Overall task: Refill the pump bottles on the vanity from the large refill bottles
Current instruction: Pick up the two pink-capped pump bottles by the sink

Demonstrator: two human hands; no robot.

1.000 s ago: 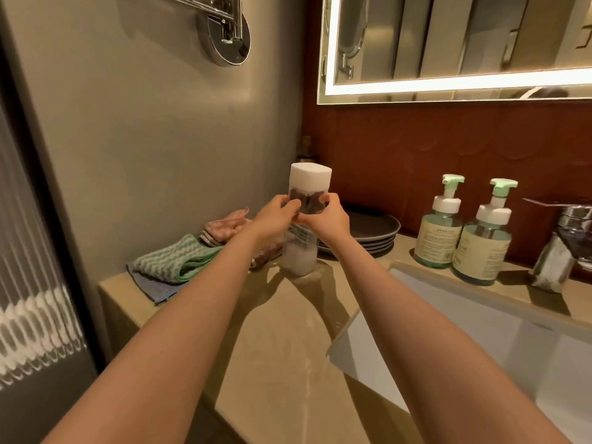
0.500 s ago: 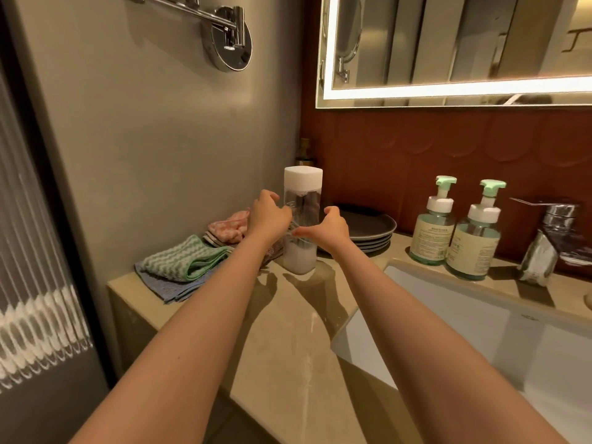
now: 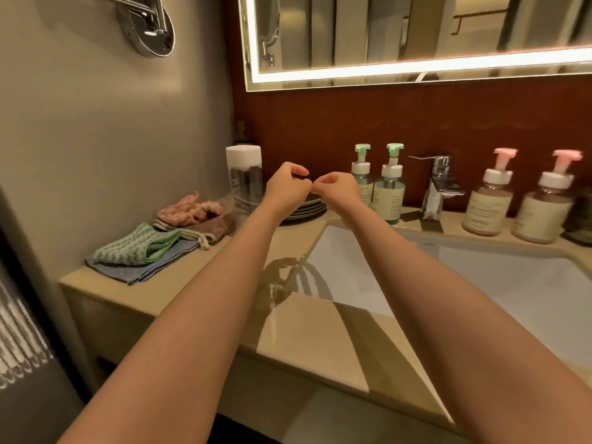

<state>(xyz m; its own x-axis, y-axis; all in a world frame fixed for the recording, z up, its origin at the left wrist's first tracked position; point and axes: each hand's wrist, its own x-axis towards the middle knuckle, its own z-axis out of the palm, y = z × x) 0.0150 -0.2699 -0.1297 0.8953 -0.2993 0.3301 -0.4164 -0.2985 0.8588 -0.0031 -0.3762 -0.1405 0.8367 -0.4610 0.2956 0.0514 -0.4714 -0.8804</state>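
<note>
On the table (image 3: 198, 283), well to the left of the sink (image 3: 480, 283), lies a pile of folded cloths (image 3: 141, 251), green on top of blue, with a crumpled pink cloth (image 3: 189, 209) behind them. Closer to the sink's back left corner, the tall clear refill bottle (image 3: 244, 177) stands upright with its white cap on, and neither hand touches it. A stack of dark plates (image 3: 304, 208) sits at that same corner, partly hidden by the arms. The left grip (image 3: 285, 187) hovers above the corner, fingers loosely curled round nothing. The right grip (image 3: 339, 190) hangs just beside it over the sink's back left edge, also loosely curled and holding nothing; the fingertips of the two nearly meet. Along the sink's back edge stand two green-topped pump bottles (image 3: 389, 193) side by side, then the tap (image 3: 439, 184). Two pink-topped pump bottles (image 3: 490, 203) stand toward the sink's back right.
</note>
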